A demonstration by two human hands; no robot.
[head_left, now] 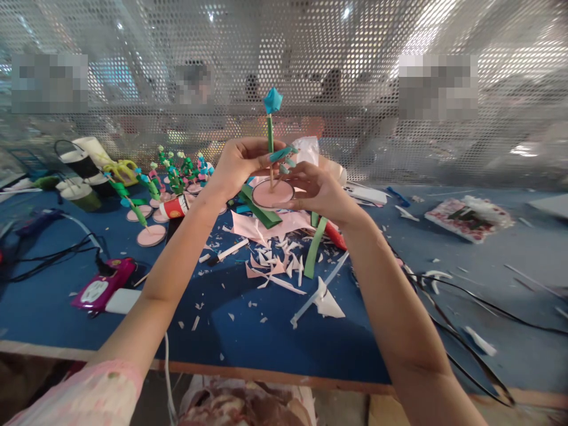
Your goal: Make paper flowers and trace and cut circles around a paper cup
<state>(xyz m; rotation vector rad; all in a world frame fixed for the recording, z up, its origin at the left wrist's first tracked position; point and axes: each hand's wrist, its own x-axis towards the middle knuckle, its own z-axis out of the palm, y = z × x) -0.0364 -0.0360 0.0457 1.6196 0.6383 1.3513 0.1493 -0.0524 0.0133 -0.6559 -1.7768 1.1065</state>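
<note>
1. Currently, the left hand (239, 164) pinches the green-wrapped stem of a paper flower (273, 101), thumb and fingers pressed around it.
2. The flower stands nearly upright in the air, above the far half of the blue tabletop (266, 346), its blue bloom topmost and its round pink base (271, 194) lowest.
3. The right hand (323, 192) is curled beside that base, thumb against its rim, fingers above it near the stem; I cannot tell whether those fingertips close on anything.
4. Beneath the hands, paper scraps (276, 265) and a green strip (316, 248) litter the middle of the tabletop, with a black-ended white pen (228, 251) just left of them.
5. Left of the left hand, toward the far edge, several small paper flowers (180, 171) stand on pink discs.
6. Nearer the tabletop's front edge, on the left, lies a magenta device (104, 285).
7. Toward the right side, black cables (465, 290) run across the surface.
</note>
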